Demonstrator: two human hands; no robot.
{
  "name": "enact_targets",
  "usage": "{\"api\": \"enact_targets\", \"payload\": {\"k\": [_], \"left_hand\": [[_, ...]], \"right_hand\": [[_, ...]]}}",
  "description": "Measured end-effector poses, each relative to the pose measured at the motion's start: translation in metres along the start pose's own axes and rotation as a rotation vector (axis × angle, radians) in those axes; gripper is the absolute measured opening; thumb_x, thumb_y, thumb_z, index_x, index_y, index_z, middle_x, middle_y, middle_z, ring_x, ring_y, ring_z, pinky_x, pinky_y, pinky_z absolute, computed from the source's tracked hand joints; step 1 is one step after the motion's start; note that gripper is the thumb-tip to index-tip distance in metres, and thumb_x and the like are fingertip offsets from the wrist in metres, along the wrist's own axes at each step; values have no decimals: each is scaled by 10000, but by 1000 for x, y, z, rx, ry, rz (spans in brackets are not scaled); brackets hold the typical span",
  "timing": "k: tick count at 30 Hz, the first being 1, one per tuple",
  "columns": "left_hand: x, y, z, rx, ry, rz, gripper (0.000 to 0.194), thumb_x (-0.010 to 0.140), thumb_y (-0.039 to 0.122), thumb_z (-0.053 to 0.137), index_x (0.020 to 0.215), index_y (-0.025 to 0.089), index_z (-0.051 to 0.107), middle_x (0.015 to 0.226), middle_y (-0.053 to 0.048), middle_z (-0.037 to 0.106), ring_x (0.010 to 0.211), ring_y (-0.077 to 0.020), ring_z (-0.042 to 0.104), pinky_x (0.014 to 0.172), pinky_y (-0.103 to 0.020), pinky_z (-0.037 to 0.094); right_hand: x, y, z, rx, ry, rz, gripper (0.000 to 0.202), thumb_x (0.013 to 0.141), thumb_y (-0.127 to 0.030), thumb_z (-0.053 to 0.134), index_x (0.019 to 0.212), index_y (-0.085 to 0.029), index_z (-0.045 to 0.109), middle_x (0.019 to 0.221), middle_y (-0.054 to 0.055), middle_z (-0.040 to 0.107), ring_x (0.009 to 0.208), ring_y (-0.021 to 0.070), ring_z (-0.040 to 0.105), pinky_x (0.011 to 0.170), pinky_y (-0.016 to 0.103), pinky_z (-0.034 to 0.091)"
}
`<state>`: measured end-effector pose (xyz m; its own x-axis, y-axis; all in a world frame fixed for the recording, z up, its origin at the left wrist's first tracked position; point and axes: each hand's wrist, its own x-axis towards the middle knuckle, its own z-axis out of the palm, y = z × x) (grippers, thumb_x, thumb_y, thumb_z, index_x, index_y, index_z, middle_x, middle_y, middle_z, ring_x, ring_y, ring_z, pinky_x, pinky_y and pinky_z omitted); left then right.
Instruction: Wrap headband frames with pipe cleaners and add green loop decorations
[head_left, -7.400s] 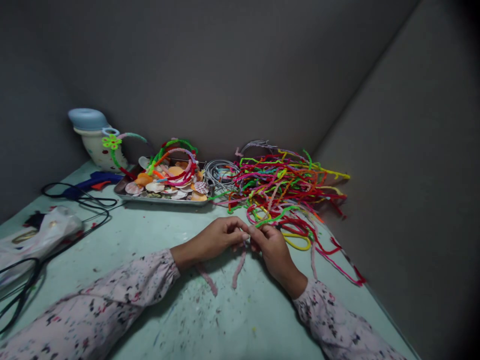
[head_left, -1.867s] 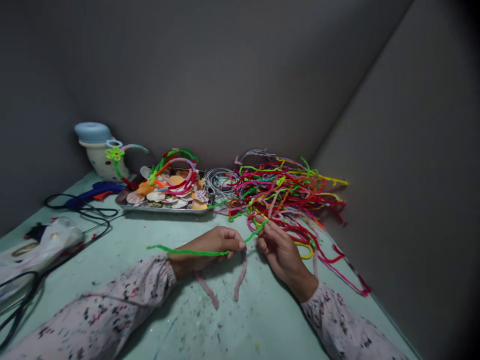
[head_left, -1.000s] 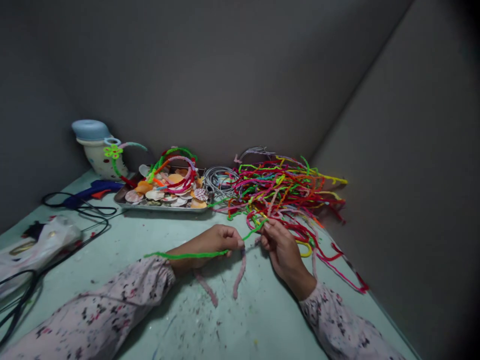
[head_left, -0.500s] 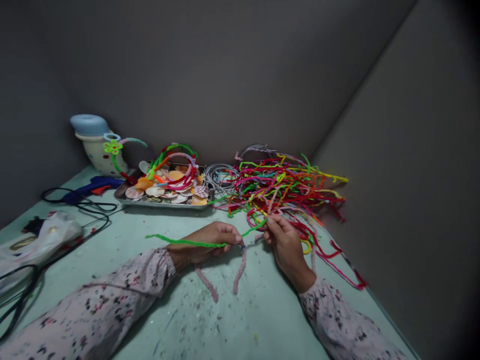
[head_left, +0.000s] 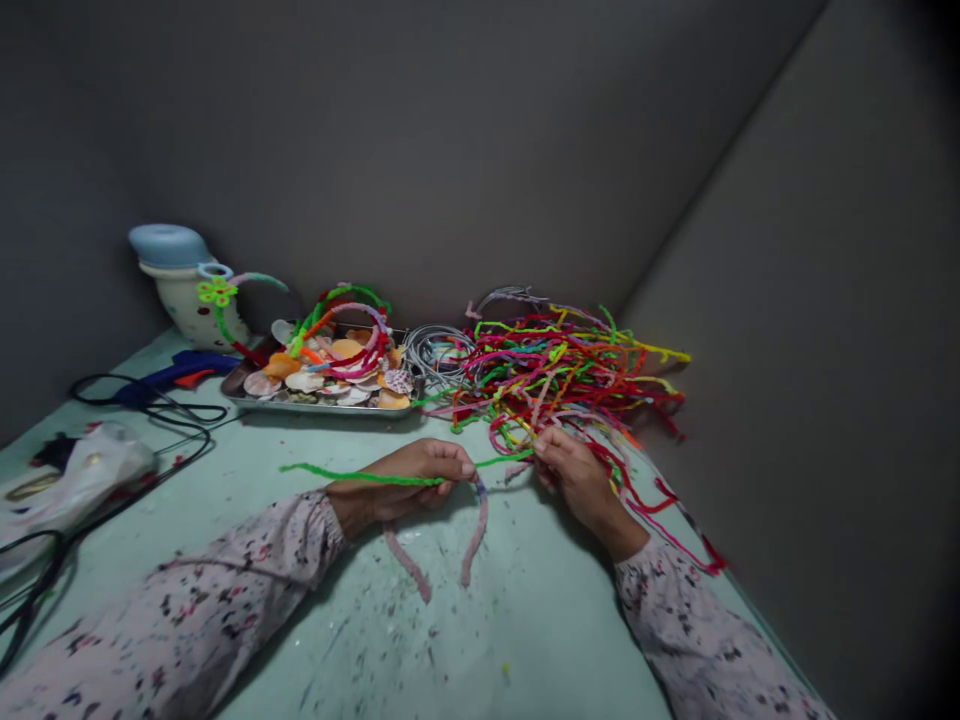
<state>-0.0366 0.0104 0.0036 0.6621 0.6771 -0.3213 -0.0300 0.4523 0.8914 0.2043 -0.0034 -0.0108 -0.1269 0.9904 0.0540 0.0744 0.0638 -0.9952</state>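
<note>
A fuzzy green pipe cleaner [head_left: 360,476] runs across both hands. My left hand [head_left: 420,475] is closed, pinching it between thumb and fingers, with its loose end trailing left over the wrist. My right hand [head_left: 574,475] pinches the pipe cleaner farther right, and the short stretch between the hands looks almost straight. From my left hand also hang a dusty-pink fuzzy strip [head_left: 474,545] and a second pink length [head_left: 409,562]; whether they are one piece is hidden by the fingers.
A metal tray [head_left: 322,408] holds seashells and fuzzy hoops. Right of it lie coiled grey wire [head_left: 435,360] and a heap of coloured pipe cleaners [head_left: 570,365]. Leftward are a blue glue gun [head_left: 161,380], black cord [head_left: 199,448], plastic bag [head_left: 112,470] and blue-lidded container [head_left: 196,310].
My right hand has shifted slightly to the right, and the green pipe cleaner between the hands lies flatter. My left hand keeps its pinch. The whole view has shifted slightly.
</note>
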Motion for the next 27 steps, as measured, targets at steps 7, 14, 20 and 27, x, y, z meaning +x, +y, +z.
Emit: {"api": "enact_targets", "payload": {"k": [7,14,20,27], "left_hand": [[0,0,-4,-39,-26,7,255,698,319,730,753,130,568,470,77,425,371,-18,230,408,-217,83],[2,-2,-2,-5,-53,4,272,702,346,731,785,125,597,447,75,424,380,-30,249,405,-216,115],[4,-5,-2,17,-48,24,245,729,331,713,797,125,599,492,58,463,400,-38,293,407,-220,122],[3,-3,1,-37,8,52,276,715,359,719,731,151,537,473,75,430,382,-35,267,399,-213,131]], "right_hand": [[-2,-6,-6,-27,-49,-35,233,825,-351,551,654,-207,485,555,-40,432,505,109,373,476,246,289],[-3,-12,6,391,-17,64,196,731,-297,615,620,-204,483,573,-41,356,490,94,280,406,210,211],[-3,-11,14,527,35,95,255,702,-287,639,585,-203,429,567,-50,344,449,77,280,382,203,203],[-4,-1,18,424,31,80,241,800,-426,637,872,-197,624,731,-8,570,537,81,502,437,186,344]]}}
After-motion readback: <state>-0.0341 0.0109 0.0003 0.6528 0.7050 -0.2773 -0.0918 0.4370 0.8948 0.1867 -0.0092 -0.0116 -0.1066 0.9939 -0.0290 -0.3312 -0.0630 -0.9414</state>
